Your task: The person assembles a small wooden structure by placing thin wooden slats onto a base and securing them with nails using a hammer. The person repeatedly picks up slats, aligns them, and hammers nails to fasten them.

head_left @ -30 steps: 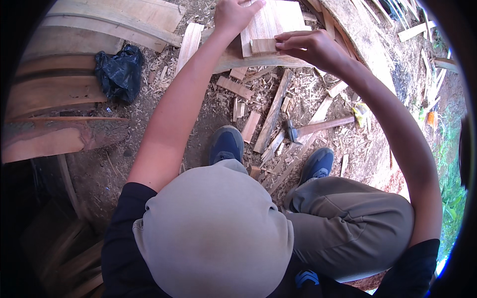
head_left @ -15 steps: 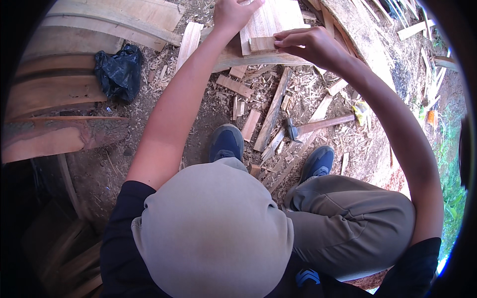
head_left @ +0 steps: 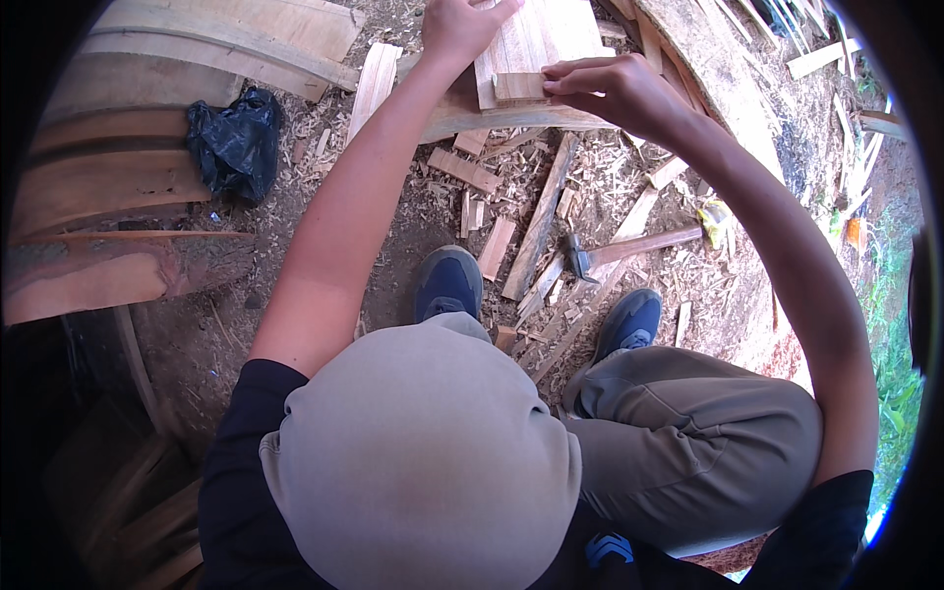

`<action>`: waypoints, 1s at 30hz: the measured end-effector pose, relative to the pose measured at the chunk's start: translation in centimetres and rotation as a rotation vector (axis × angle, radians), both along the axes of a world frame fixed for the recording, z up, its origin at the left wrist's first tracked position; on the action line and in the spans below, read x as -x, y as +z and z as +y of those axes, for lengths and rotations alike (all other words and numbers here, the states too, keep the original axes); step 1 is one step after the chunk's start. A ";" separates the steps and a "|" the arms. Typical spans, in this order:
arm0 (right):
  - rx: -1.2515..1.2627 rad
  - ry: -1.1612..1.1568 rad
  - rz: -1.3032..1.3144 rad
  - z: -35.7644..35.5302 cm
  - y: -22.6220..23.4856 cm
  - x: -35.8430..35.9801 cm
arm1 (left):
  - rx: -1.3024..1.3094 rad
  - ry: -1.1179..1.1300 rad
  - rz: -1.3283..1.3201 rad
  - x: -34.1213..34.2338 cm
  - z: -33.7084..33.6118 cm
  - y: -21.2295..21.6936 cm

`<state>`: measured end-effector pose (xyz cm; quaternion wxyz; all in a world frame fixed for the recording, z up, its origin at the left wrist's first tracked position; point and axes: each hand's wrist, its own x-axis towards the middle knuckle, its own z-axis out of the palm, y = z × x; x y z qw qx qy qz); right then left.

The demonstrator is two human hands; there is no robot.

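At the top, a pale planed board (head_left: 551,34) lies on a thicker piece of wood (head_left: 462,113). My left hand (head_left: 460,28) is at the board's left edge, its thumb side on the wood; the upper frame edge cuts off part of the fingers, and it appears to grip the board. A small flat wooden block (head_left: 519,88) rests across the board's near end. My right hand (head_left: 610,88) pinches this block's right end between thumb and fingers.
A hammer (head_left: 639,246) lies on shavings between my feet and the board, with yellow wrapping at its handle end. Offcuts (head_left: 464,169) litter the ground. A black plastic bag (head_left: 234,146) and stacked planks (head_left: 128,118) are on the left; a large slab (head_left: 708,69) is at right.
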<state>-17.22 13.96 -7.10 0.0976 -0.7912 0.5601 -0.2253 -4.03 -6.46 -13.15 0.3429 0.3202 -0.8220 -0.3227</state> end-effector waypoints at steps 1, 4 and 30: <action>-0.004 -0.005 -0.006 0.0 0.0 0.0 | 0.014 0.006 -0.008 0.0 0.0 0.0; 0.006 -0.002 -0.007 0.0 -0.1 -0.1 | 0.010 0.006 -0.016 -0.1 0.0 0.1; -0.428 0.070 0.267 -3.0 6.9 0.1 | -0.069 -0.080 0.033 0.0 -0.5 -0.1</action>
